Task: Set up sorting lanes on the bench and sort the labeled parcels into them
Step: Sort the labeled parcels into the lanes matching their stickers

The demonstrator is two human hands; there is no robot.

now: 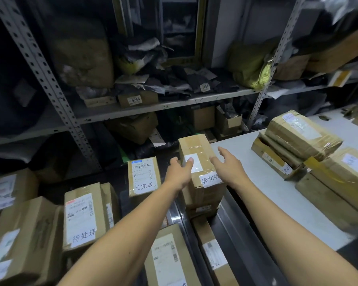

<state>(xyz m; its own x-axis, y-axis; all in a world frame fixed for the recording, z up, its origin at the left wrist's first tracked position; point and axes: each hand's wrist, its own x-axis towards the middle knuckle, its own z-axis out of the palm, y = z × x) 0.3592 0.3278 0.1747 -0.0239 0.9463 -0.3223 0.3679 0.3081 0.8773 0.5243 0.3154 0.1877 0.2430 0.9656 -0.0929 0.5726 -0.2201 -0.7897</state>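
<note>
Three lane markers look set, 待处理 box [82,215], 已完成 box [144,176] and 异常件 box [202,172], which left hand [179,174] touches open-fingered and right hand [228,165] flanks, fingers spread, while bench parcels [302,137] seemingly await sorting.

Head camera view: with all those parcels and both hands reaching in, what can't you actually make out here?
- Top box: its white label is partly covered by the left hand.
- 异常件 tag: its right end is hidden by the right hand.
- Shipping label: print too small to read.
- Upper shelf: too dark and blurred.
</note>
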